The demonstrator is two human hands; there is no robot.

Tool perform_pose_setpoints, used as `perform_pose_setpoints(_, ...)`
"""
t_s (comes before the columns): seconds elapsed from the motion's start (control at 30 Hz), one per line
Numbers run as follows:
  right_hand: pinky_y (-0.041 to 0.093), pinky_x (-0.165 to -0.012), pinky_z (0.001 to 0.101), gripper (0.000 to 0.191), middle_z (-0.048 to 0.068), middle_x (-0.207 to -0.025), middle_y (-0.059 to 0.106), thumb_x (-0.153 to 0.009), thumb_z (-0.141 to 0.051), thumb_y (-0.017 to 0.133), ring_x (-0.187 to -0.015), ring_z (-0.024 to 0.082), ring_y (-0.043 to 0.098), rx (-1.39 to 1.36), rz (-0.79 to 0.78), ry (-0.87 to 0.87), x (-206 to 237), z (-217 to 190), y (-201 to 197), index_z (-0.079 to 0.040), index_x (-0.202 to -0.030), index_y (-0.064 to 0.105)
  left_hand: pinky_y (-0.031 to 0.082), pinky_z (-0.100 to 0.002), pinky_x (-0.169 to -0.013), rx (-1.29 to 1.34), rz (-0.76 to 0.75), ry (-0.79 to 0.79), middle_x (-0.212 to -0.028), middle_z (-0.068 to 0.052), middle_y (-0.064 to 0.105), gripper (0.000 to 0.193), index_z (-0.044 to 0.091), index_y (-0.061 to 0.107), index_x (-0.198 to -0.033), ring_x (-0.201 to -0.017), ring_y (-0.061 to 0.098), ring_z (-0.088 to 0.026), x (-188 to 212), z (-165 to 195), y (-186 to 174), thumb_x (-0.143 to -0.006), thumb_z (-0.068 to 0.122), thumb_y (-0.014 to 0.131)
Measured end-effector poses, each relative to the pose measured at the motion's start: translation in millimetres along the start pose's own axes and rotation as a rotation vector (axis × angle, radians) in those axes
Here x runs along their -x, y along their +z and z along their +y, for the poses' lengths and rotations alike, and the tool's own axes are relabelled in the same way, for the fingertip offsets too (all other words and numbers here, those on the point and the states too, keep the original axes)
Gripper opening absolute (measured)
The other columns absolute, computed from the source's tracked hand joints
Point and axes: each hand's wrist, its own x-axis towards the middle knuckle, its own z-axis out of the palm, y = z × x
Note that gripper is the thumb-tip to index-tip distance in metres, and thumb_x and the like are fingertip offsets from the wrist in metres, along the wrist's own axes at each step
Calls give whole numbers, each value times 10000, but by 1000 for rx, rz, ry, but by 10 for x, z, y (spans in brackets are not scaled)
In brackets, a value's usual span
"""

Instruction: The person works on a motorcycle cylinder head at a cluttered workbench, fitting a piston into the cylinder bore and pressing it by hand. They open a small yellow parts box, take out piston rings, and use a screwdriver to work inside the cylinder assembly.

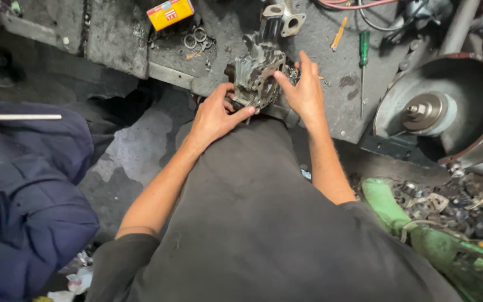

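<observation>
At the far left a co-worker's dark blue sleeve (23,190) fills the edge, with a thin pale rod (26,117) lying across it; that person is best kept out of the way of the work. Further right, the left hand (214,116) is closed on the lower left side of a grimy metal casting (259,77), thumb pressed to its near face; the casting rests at the near edge of the oil-stained workbench (115,33), just above the person's lap. The right hand (304,92) clasps the casting's right side, fingers wrapped behind it and the forefinger raised; a firm two-sided hold like this seems wise, since the part looks heavy, oily and liable to slip off the edge. Bracing it against the bench edge would steady it better than carrying its weight in the fingers. On the bench a yellow box (170,13) and loose metal rings (194,38) lie behind; a green-handled screwdriver (364,56) lies near to the right, within reach; a large round drum (454,109) sits further right, above a green bin of scrap parts (448,223).
</observation>
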Motion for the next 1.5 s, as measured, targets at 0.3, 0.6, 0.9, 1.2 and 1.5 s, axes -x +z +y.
perform_pose_setpoints(0.3,498,-920,326,465,128,-1148,631,-1016,-250,749,-1059,166,576,-444,-235,129,123,294,479,13,-1368,597,578,-309,-662,49,52,67,-828,-67,701,637,3,654,-1143,-695,691,-144,-36,-458,-152,-741,424,915)
perform_pose_setpoints(0.6,522,-804,371,320,124,-983,671,-999,-267,708,-907,238,667,-204,-294,-12,188,-894,206,-23,-1139,556,509,-220,-711,293,9,-66,-935,6,695,459,40,704,-1272,-779,587,-50,-164,-684,-1172,-899,288,809)
perform_pose_setpoints(0.9,513,-783,420,375,123,-971,606,-926,-267,776,-906,287,648,-76,-210,-104,97,-1619,52,-40,-1088,525,578,-431,-898,962,-34,-421,-1153,-106,671,550,17,568,-1311,-1046,660,-219,220,-837,-1205,-973,431,699)
perform_pose_setpoints(1.2,547,-763,358,236,77,-990,629,-980,-43,692,-886,249,670,-328,-186,-227,-28,-2010,73,-55,-1200,609,559,-587,-977,1227,26,-550,-1345,-141,564,642,132,486,-1395,-1116,633,-338,302,-687,-1084,-880,450,704)
perform_pose_setpoints(1.5,537,-793,361,234,101,-1021,620,-994,10,682,-913,242,667,-280,-72,-415,140,-1514,408,-49,-1210,614,521,-523,-1055,1310,-50,-439,-1319,-114,603,589,98,472,-1399,-1156,636,-256,250,-1009,-413,-915,280,755)
